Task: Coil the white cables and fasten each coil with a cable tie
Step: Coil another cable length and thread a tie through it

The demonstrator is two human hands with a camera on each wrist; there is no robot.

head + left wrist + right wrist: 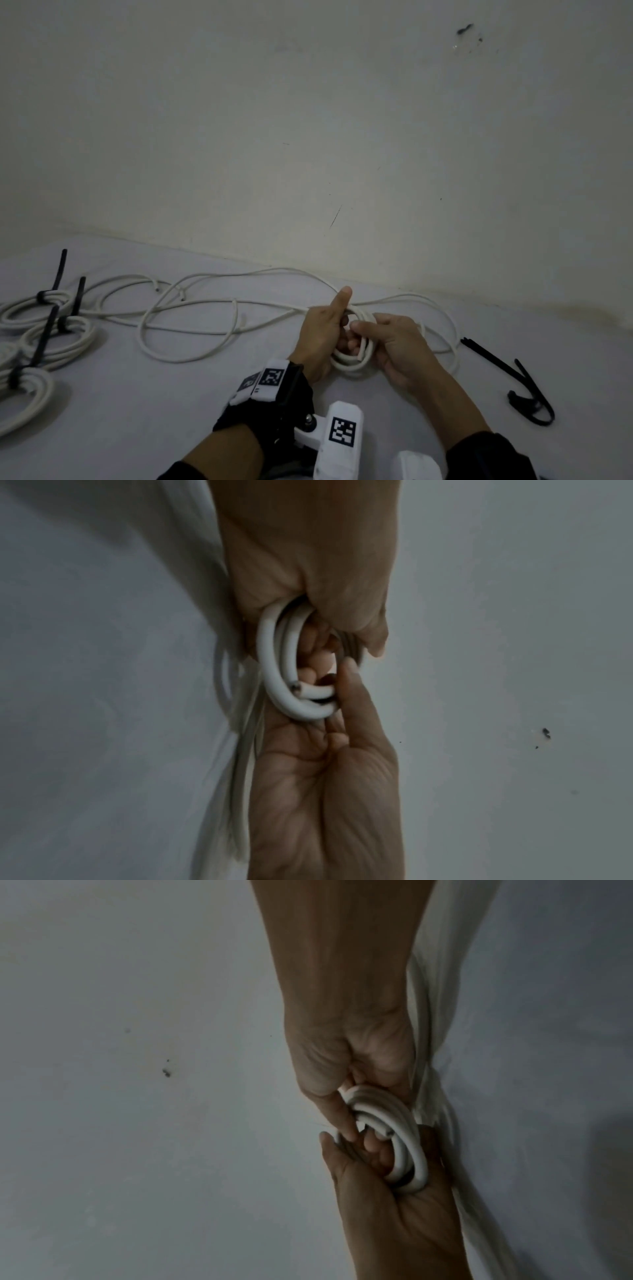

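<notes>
Coil (352, 356) half-wound at 6 o'clock, both left hand (322, 337) and right hand (399, 346) gripping it. Tied coils (51, 329) at 9 o'clock; loose cable (191, 329) still trailing. Ties (496, 363) wait at 4 o'clock.

The cable (191, 329) is showing off-white, and the small coil (352, 363) is showing the same off-white. The finished coils (58, 339) on the left are wearing black cable ties (44, 339). The spare ties (507, 373) lying at the right are black too. The surface (171, 411) underneath is looking pale grey, and the wall (308, 120) is looking dull cream with a few dark specks. The wrist mounts (342, 431) are showing white, carrying black-and-white square checker markers, over a black strap (287, 404).
</notes>
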